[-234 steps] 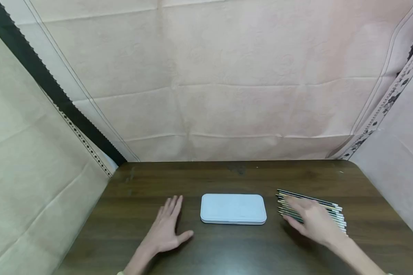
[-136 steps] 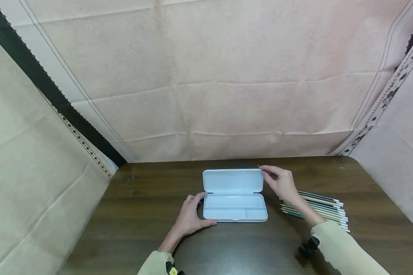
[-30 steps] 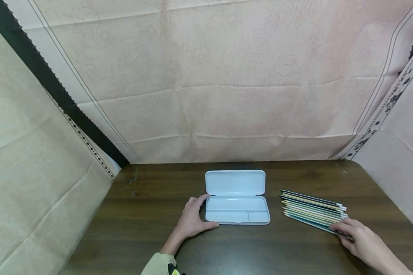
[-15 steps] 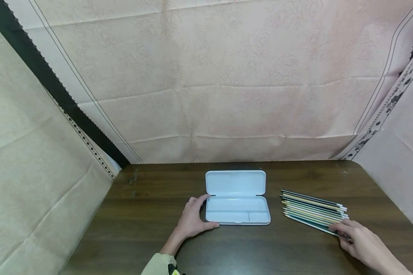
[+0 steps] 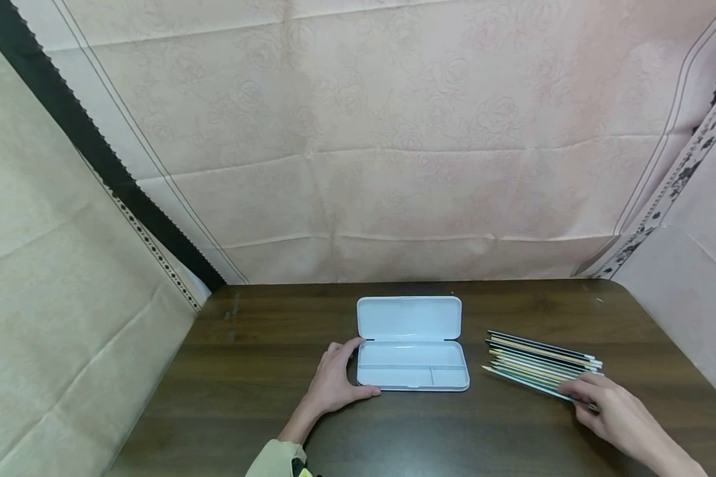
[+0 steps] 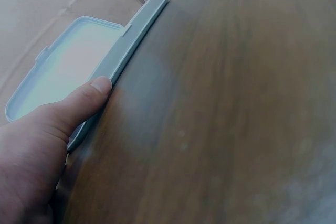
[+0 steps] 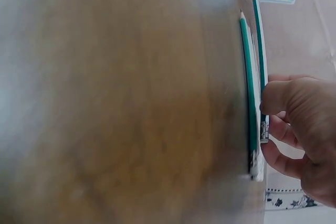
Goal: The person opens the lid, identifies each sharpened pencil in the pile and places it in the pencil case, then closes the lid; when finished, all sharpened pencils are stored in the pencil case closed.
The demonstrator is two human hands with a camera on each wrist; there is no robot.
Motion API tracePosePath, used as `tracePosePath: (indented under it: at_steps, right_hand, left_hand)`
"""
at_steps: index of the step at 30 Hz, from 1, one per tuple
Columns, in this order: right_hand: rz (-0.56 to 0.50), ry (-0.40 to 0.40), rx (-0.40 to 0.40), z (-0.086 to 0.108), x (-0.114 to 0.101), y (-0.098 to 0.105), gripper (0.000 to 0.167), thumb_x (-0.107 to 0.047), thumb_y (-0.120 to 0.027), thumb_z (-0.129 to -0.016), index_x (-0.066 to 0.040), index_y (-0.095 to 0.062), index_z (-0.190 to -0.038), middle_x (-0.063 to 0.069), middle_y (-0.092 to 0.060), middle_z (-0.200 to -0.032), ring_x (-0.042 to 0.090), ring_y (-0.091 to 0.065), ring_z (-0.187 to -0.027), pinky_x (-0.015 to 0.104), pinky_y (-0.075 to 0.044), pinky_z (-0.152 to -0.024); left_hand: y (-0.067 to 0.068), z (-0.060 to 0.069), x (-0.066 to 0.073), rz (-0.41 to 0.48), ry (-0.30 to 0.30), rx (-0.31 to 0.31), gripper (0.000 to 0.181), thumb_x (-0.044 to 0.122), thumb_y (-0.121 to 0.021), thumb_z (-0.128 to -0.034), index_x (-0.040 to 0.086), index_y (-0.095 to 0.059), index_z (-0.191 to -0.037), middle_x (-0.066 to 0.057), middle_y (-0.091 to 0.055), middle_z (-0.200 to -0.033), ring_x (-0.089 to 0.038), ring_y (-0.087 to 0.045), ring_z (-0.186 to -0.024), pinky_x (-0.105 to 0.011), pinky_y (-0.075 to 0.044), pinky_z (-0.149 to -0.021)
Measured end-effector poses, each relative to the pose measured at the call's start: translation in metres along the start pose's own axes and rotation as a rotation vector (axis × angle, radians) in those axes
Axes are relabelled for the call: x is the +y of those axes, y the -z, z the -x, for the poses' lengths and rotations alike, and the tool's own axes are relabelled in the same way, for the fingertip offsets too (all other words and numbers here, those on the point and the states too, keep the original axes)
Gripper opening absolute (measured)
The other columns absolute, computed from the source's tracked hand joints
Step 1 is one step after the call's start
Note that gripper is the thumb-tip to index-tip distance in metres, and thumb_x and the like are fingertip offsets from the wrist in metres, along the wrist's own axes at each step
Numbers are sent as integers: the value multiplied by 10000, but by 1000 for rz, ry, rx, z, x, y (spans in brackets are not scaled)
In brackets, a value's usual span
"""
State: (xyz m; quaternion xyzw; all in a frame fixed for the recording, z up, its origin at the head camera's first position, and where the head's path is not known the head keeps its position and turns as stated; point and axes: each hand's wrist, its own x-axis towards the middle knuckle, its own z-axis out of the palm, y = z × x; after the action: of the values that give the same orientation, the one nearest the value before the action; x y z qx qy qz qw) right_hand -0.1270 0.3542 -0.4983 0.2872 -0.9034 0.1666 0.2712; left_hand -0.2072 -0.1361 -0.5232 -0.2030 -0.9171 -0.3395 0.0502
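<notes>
A pale blue pencil case (image 5: 414,379) lies unfolded on the table, its lid (image 5: 409,318) laid back away from me and its compartments bare. My left hand (image 5: 332,382) grips the case's left end, with the thumb (image 6: 86,100) along the front edge and the fingers at the back. To the right lies a row of pencils (image 5: 537,356), tips pointing left, in dark, green and yellowish colours. My right hand (image 5: 617,416) pinches one green pencil (image 7: 259,40) near its eraser end, and it is raised slightly off another green pencil (image 7: 248,72) below.
The dark brown wooden table (image 5: 274,318) has rounded far corners. Pale cloth (image 5: 394,165) hangs behind it and on both sides, with a dark strip (image 5: 95,156) at the left. Dark wood separates the case from the pencils.
The case went from shut to unfolded with its lid back. My left hand came to its left end. My right hand left the lid, took a green pencil, and has just shifted it left.
</notes>
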Motion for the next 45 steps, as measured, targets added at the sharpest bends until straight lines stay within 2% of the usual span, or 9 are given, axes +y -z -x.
tracePosePath:
  at_steps: [2, 4, 7, 9, 11, 13, 22, 29, 45]
  right_hand:
    - [-4, 15, 7, -6, -2, -2, 461, 42, -737, -567, -215, -724, -950, -165, -558, -895, -10, -480, -729, 181, -368, -597]
    - [-15, 36, 14, -11, -3, -5, 300, -37, -717, -712, -219, -721, -951, -160, -555, -888, -12, -465, -728, 183, -360, -591]
    - [-45, 75, 35, -20, -4, -10, 250, -69, -655, -756, -207, -723, -954, -155, -552, -871, -4, -463, -720, 181, -352, -574]
    - [-61, 97, 39, -28, -6, -13, 256, -58, -646, -752, -190, -729, -957, -142, -565, -871, -4, -464, -710, 172, -354, -567]
    - [-64, 113, 39, -36, -9, -16, 374, 11, -675, -632, -176, -735, -950, -139, -576, -868, 0, -476, -700, 177, -366, -562]
    - [-67, 115, 18, -45, -14, -19, 416, 46, -712, -598, -172, -739, -951, -123, -582, -868, 3, -473, -694, 190, -377, -562]
    - [-59, 45, -110, -79, -40, -33, 408, 68, -821, -653, -176, -752, -972, -56, -627, -945, 11, -500, -726, 273, -454, -566]
    - [-70, 88, -108, -99, -51, -45, 405, 77, -811, -657, -194, -745, -951, -74, -600, -906, 34, -483, -717, 255, -431, -550]
    - [-128, 90, -220, -132, -71, -68, 340, 79, -773, -743, -177, -762, -966, -12, -644, -924, 110, -526, -766, 284, -466, -617]
  left_hand:
    - [0, 0, 0, -1, 1, -1, 953, 640, -839, -679, 198, -489, -1447, -18, -569, -1263, -183, -455, -1041, -421, -399, -833]
    - [0, 0, 0, -2, 1, -2, 955, 643, -839, -678, 198, -488, -1447, -17, -570, -1258, -184, -456, -1041, -421, -403, -830]
    - [0, 0, 0, -2, -1, -1, 954, 646, -838, -678, 202, -490, -1446, -16, -571, -1246, -185, -458, -1043, -419, -408, -833]
    - [0, 0, 0, -3, 0, 0, 956, 651, -836, -676, 203, -490, -1447, -15, -571, -1235, -186, -460, -1041, -418, -411, -834]
    - [0, 0, 0, -2, 4, 1, 956, 648, -839, -676, 202, -490, -1447, -17, -569, -1225, -187, -460, -1042, -416, -412, -835]
    - [0, 0, 0, -4, 8, 0, 957, 643, -842, -675, 203, -489, -1449, -18, -566, -1220, -186, -461, -1043, -415, -412, -839]
    - [0, 0, 1, -4, 10, -1, 957, 654, -835, -677, 205, -490, -1448, -27, -564, -1219, -197, -469, -1050, -429, -425, -838]
    - [2, 1, 3, 2, 16, 1, 959, 653, -834, -678, 196, -491, -1448, -36, -561, -1215, -203, -468, -1051, -434, -423, -839]
    - [1, 1, 2, 8, 29, -5, 951, 625, -851, -672, 216, -488, -1450, -1, -558, -1212, -178, -453, -1036, -399, -410, -833]
